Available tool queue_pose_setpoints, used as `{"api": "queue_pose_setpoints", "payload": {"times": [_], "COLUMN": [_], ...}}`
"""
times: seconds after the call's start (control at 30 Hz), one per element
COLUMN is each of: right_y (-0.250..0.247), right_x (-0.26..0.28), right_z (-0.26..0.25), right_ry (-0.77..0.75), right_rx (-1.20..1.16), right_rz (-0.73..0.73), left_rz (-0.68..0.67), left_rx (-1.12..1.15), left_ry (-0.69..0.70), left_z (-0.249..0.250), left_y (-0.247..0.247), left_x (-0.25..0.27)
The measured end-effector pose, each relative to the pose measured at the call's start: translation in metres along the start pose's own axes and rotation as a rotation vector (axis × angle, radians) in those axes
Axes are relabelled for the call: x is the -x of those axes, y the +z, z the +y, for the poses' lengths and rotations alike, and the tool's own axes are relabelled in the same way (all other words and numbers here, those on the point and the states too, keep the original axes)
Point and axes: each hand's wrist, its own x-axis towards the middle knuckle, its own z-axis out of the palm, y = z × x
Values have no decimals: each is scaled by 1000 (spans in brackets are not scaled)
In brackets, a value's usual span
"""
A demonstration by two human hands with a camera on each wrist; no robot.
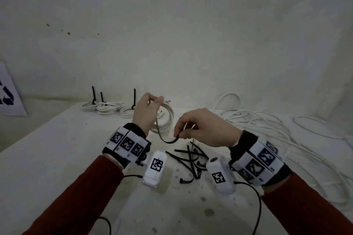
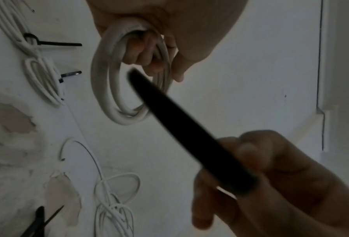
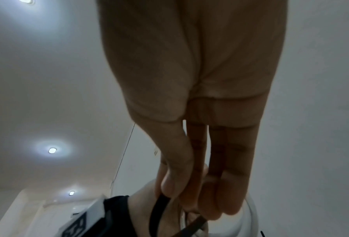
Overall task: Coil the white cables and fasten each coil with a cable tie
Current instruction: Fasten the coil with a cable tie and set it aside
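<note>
1. White plaster walls back a white table (image 1: pixel 80 150) whose top is stained and chipped in patches.
2. Along its far edge lie three finished coils of white cable (image 1: pixel 107 108), each cinched by a black tie whose tail stands upright.
3. On the right side sprawls a loose tangle of uncoiled white cables (image 1: pixel 267 129).
4. Near the middle of the table, between the two wrists, sits a scattered pile of spare black cable ties (image 1: pixel 191 160).
5. Raised above the table, the left hand (image 1: pixel 146 112) has its fingers curled through a round coil of white cable (image 1: pixel 166 118), gripping the top of the loops; the left wrist view shows the fingers (image 2: pixel 143 54) passing inside the ring.
6. A long black cable tie (image 1: pixel 162 135) hangs from that hand in a downward curve across to the right.
7. Its free end is pinched between the thumb and fingertips of the right hand (image 1: pixel 204 129), just beside the coil.
8. Both forearms wear rust-red sleeves (image 1: pixel 76 192) and marker-printed wristbands.
</note>
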Motion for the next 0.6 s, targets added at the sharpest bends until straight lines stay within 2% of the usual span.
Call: {"api": "queue_pose_setpoints", "payload": {"times": [0.1,0.17,0.33,0.47,0.6], "right_y": [-7,-10,-12,-10,-11], "right_x": [14,17,17,20,25], "right_z": [0,3,15,17,16], "right_ry": [2,-8,-39,-65,-105], "right_rx": [18,47,91,69,41], "right_rz": [33,100,385,541,624], "left_rz": [-19,-106,-296,-301,-313], "left_rx": [-17,14,66,-5,-63], "left_ry": [5,6,60,179,188], "left_z": [5,9,23,28,25], "left_y": [10,16,32,35,33], "left_x": [1,8,43,58,62]}}
